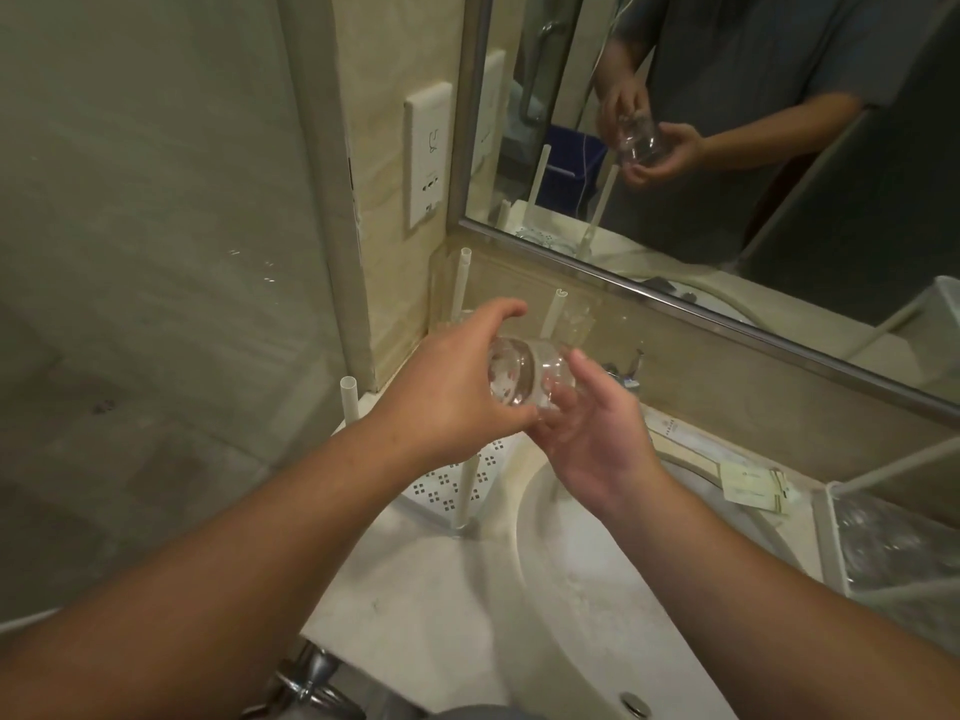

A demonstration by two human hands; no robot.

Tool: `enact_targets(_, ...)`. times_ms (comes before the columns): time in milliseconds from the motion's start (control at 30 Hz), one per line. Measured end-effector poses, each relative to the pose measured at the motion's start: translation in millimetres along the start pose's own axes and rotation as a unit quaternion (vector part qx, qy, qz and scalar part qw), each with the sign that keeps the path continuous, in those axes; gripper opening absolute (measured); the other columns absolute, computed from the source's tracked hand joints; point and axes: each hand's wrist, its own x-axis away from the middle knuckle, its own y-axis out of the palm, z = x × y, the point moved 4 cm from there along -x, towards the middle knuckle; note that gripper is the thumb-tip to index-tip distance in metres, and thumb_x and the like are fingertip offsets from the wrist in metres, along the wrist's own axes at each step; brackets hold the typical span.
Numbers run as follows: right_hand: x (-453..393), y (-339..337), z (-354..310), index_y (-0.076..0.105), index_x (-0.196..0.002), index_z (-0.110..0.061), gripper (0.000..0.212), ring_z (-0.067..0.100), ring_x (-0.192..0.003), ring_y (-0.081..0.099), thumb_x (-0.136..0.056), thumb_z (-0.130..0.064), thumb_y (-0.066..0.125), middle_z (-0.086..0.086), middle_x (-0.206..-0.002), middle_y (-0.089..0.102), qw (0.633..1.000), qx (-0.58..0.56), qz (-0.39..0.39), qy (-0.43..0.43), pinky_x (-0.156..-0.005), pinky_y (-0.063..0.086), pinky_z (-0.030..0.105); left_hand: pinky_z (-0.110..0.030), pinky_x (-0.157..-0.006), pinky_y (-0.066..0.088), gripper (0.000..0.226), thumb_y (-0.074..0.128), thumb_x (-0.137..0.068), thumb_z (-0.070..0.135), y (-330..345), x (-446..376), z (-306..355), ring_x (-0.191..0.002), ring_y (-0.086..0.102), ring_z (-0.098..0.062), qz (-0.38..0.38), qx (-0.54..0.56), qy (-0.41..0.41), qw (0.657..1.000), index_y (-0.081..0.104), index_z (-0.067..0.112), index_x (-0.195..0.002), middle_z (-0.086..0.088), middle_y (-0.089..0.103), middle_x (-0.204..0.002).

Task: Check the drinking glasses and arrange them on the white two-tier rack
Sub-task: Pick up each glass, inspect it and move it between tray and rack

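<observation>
We hold one clear drinking glass (524, 376) tipped on its side between both hands, above the near corner of the white two-tier rack (452, 485) — a position that, as we judge it, lets the light pass through the wall and base so smears or chips show up before the glass goes onto a shelf. Our left hand (457, 387) wraps over the closed base end, fingers curled across the top and thumb tucked underneath, gripping it firmly; the forearm reaches in from the lower left with the wrist bent slightly inward. Our right hand (587, 433) comes in from the lower right, palm turned up and fingers loosely spread, cupping the rim end from beneath rather than clamping it, which suits turning the glass slowly for inspection. The rack stands on the pale worktop (415, 589) in the corner against the wall, left of the round basin (571, 589); its perforated lower shelf and upright white posts are visible under and around our hands, and whether any glasses already sit on it we cannot tell for certain. A wire basket (883, 537) at the right edge seems to hold more glassware. The mirror (727, 174) behind shows the same two-handed hold — the checking step looks to be under way, with placement yet to come.
</observation>
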Motion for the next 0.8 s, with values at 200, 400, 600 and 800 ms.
enact_targets(200,6,4,-26,0.058,-0.125,-0.027,0.064,0.014,-0.077,0.066,-0.066,-0.02,0.08,0.005,-0.103,0.069,0.979,0.149,0.035,-0.134,-0.07,0.051,0.028,-0.01,-0.072,0.038,0.11,0.086,-0.068,0.026,17,1,-3,-0.094,0.058,0.002,-0.013,0.021,-0.01,1.0,0.015,0.051,-0.148,0.014,0.055,-0.116)
enact_targets(400,29,16,-49,0.051,-0.123,-0.05,0.076,0.005,-0.108,0.058,-0.058,-0.033,0.086,-0.016,-0.117,0.06,0.861,0.419,0.05,-0.283,-0.087,0.049,0.024,-0.011,-0.079,0.046,0.108,0.086,-0.073,0.029,49,2,3,-0.097,0.061,0.004,0.002,0.131,-0.046,0.99,0.014,0.038,-0.153,0.013,0.061,-0.118)
enact_targets(600,46,18,-58,0.042,-0.13,-0.055,0.086,0.01,-0.114,0.052,-0.057,-0.038,0.085,-0.021,-0.123,0.053,0.801,0.505,0.052,-0.317,-0.086,0.048,0.026,-0.029,-0.064,0.056,0.039,0.068,-0.085,0.01,69,2,14,-0.078,0.065,-0.013,0.008,0.5,-0.137,0.855,0.057,0.029,-0.116,0.007,0.06,-0.097)
enact_targets(800,50,4,-51,0.036,-0.139,-0.051,0.098,-0.003,-0.117,0.051,-0.058,-0.039,0.089,-0.02,-0.128,0.054,0.815,0.505,0.047,-0.279,-0.092,0.045,0.02,-0.035,-0.069,0.058,0.045,0.064,-0.087,-0.007,81,13,14,-0.102,0.069,-0.027,-0.015,0.57,-0.128,0.811,0.051,0.024,-0.117,-0.014,0.061,-0.123)
